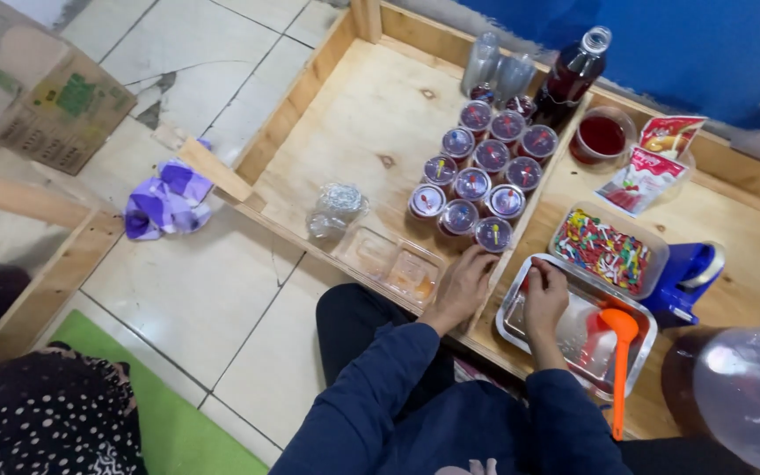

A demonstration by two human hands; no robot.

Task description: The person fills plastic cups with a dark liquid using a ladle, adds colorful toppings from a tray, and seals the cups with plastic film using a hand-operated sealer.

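My left hand (463,283) rests on the wooden surface just below the nearest lidded cup (493,234), fingers curled and touching the divider edge. Above it stand several small lidded cups (478,171) with dark red contents, set in rows. My right hand (544,297) reaches into a metal tray (521,310), fingers bent down around something small and red; what it grips is hidden. An orange ladle (619,352) lies in the same tray to the right of that hand.
A clear tub of coloured sprinkles (610,249), a blue object (686,274), a bowl of red liquid (601,136), red packets (653,163), a dark bottle (571,79), stacked empty cups (494,70), a clear jug (741,387), an empty plastic tray (395,264), a crumpled bag (334,211).
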